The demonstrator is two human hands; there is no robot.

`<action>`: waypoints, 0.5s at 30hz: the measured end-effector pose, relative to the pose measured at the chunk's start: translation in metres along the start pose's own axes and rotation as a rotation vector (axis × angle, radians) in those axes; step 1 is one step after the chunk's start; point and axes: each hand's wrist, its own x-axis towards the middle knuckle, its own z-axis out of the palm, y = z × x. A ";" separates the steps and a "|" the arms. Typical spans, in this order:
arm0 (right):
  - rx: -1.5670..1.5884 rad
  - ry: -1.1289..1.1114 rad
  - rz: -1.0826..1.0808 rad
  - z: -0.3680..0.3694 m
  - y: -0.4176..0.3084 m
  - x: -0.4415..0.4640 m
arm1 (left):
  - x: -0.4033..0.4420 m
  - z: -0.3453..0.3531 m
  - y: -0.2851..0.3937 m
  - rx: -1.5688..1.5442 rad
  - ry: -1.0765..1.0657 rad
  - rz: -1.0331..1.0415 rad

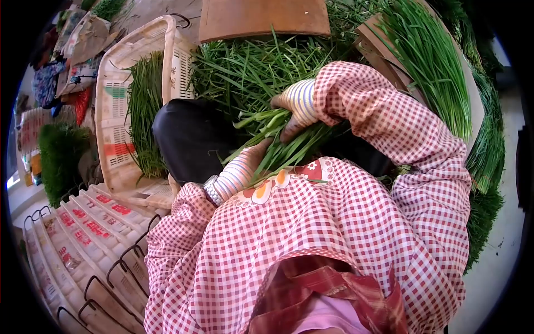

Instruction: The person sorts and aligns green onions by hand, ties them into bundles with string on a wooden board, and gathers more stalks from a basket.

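Observation:
A small bunch of chives [297, 146], green and flat-leaved, lies across my lap with its pale ends toward the upper left. My left hand [245, 167], in a striped glove with a watch at the wrist, is closed round its lower left side. From above, my right hand [300, 106], gloved likewise, grips the same bunch, thumb and fingers on either side of it. Some fingertips of both hands are hidden by leaves. Just beyond my hands spreads a heap of loose chives [239, 67].
A white plastic crate [169, 61] with upright chives stands at the left, beside my knee. Stacked crates [83, 228] with wire handles are at lower left. A wooden board [264, 19] is ahead. Long chives [434, 72] lie on cardboard at the right.

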 end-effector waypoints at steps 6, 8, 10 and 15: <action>0.088 0.179 -0.274 0.016 0.022 0.007 | 0.007 -0.003 0.004 -0.143 -0.365 0.043; 0.501 0.300 -0.365 0.023 0.027 0.006 | 0.008 -0.007 0.004 0.928 -0.317 0.487; 0.430 0.275 -0.291 0.021 0.025 0.007 | 0.007 -0.007 0.006 2.693 -0.102 1.190; 0.799 0.502 -0.485 0.023 0.034 0.024 | -0.008 0.007 0.006 2.731 -0.281 0.521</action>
